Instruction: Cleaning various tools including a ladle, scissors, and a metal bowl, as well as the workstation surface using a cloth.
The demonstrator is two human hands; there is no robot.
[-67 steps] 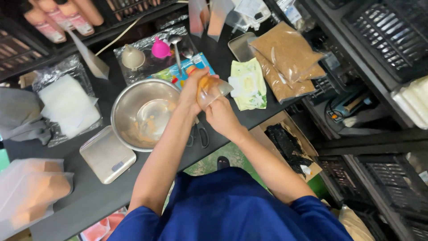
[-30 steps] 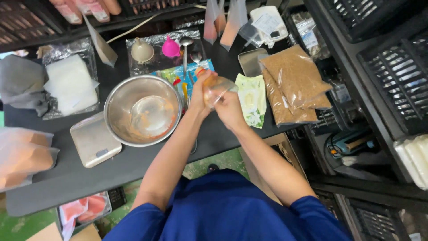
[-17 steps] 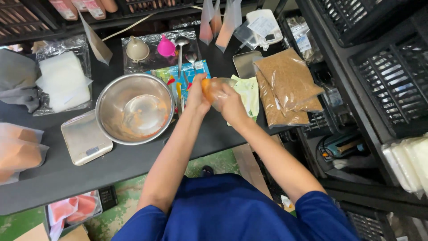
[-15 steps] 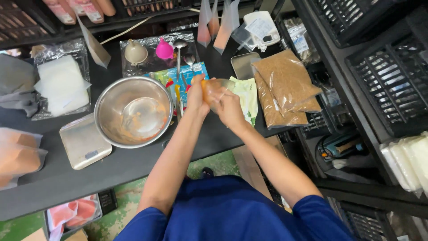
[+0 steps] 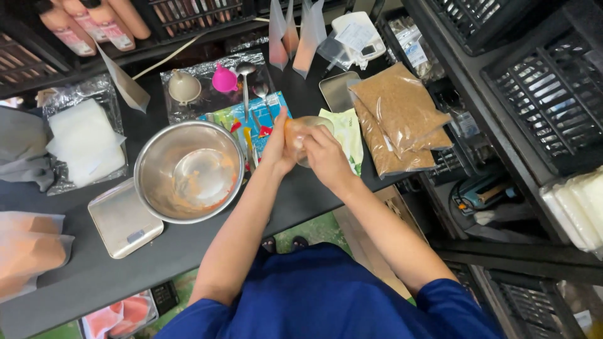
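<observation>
Both hands grip a small clear plastic pouch (image 5: 300, 132) with orange paste inside, held above the black table (image 5: 188, 245). My left hand (image 5: 277, 148) cups its left side. My right hand (image 5: 324, 157) presses on it from the right and below. A steel mixing bowl (image 5: 188, 171) smeared with orange paste stands just left of my hands. Under the hands lies a colourful blue packet (image 5: 245, 119) and, to the right, a green-and-white packet (image 5: 346, 130).
A steel scale (image 5: 124, 220) lies left of the bowl. Foil (image 5: 201, 81) at the back carries a beige funnel (image 5: 184, 86), a pink funnel (image 5: 224, 80) and spoons. Bags of brown granules (image 5: 396, 116) lie right. Black crates and shelving surround the table.
The hands keep working the pouch in the same place above the table, turning it slightly. The view has shifted a little; nothing was set down or picked up.
</observation>
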